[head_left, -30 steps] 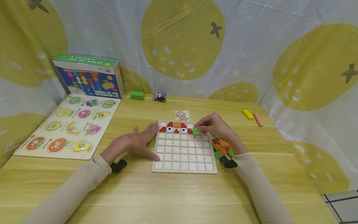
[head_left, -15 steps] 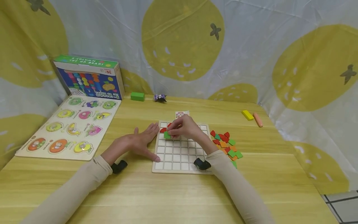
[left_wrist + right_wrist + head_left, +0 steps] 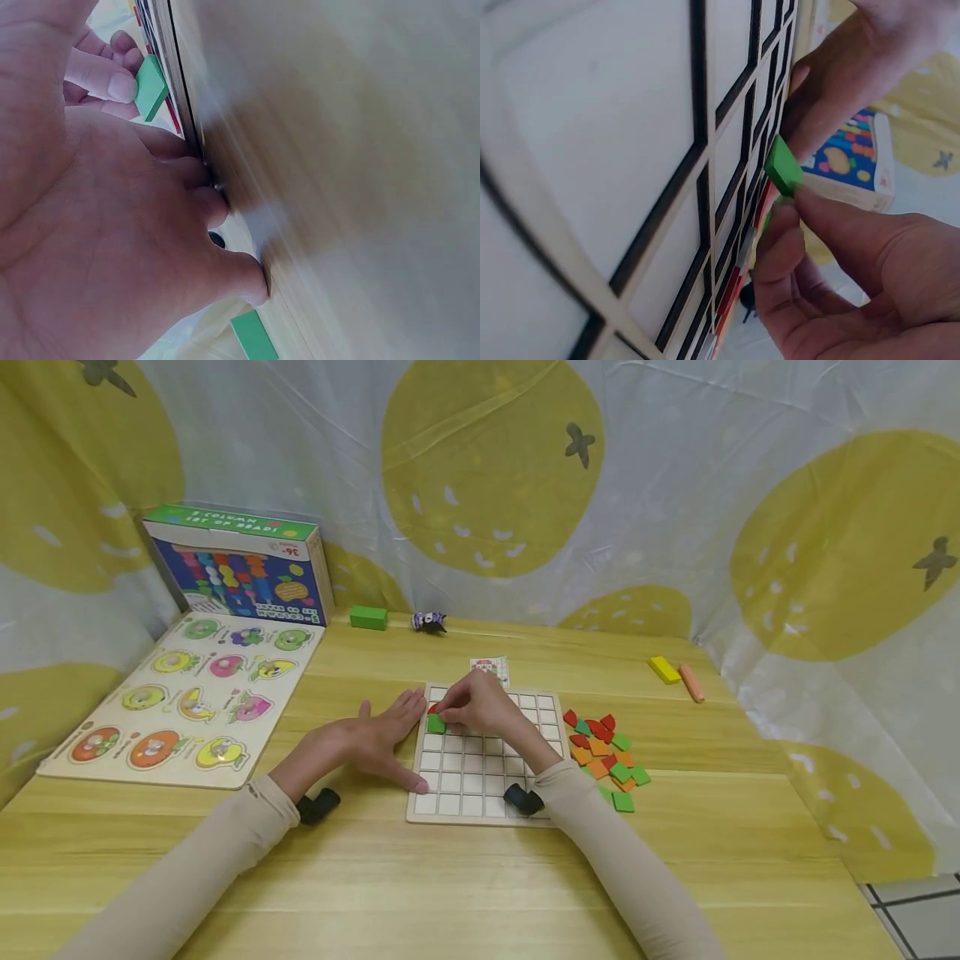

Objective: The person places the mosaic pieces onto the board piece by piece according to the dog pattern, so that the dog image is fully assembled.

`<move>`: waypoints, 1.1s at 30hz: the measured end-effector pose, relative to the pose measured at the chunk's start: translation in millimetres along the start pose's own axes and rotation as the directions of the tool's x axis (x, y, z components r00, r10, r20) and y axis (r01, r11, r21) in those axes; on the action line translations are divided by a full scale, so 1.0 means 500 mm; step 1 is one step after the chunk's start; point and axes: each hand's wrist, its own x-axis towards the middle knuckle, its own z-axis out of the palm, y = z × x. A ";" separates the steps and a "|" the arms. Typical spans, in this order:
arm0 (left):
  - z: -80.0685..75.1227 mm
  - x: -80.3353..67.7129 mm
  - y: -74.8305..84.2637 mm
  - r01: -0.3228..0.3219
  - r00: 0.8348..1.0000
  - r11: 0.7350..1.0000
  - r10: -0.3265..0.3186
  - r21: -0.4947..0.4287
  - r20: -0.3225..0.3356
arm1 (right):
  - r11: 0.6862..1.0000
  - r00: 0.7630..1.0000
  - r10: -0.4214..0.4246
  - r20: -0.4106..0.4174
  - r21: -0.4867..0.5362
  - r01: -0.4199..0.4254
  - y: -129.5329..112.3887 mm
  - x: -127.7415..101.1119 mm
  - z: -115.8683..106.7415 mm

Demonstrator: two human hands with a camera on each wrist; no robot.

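A wooden grid board (image 3: 472, 760) lies on the table. My right hand (image 3: 483, 706) is over its upper left part and pinches a green square tile (image 3: 436, 723) between thumb and fingers. In the right wrist view the green tile (image 3: 784, 166) is tilted, close over the grid. Just behind it a red piece (image 3: 433, 707) shows in the left column; the other pieces of the upper rows are mostly hidden by the right hand. Fingers spread, my left hand (image 3: 382, 739) rests along the board's left edge, its thumb at the lower left corner.
Loose red, orange and green tiles (image 3: 622, 772) lie right of the board. Behind it is a small picture card (image 3: 491, 665). A fruit puzzle board (image 3: 202, 702) and a box (image 3: 240, 568) stand left. Farther back are a green block (image 3: 368, 617) and a yellow block (image 3: 663, 669).
My right hand has carried the green tile leftward across the board, from its upper right side to the left column. The loose tiles at right are uncovered. The left hand stays put.
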 end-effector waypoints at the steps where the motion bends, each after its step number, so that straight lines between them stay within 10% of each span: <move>1: -0.003 -0.004 0.005 -0.007 1.000 1.000 0.007 -0.004 0.002 | 1.000 1.000 -0.003 -0.004 -0.020 0.003 -0.001 0.000 0.000; 20: -0.028 -0.035 0.058 0.016 0.999 1.000 -0.016 -0.009 0.035 | 0.997 0.996 0.015 0.083 0.079 -0.021 0.009 -0.020 -0.019; 33: 0.000 0.003 0.006 0.050 0.999 0.999 -0.050 0.013 0.009 | 0.997 0.991 -0.069 0.113 0.037 0.065 0.087 -0.119 -0.170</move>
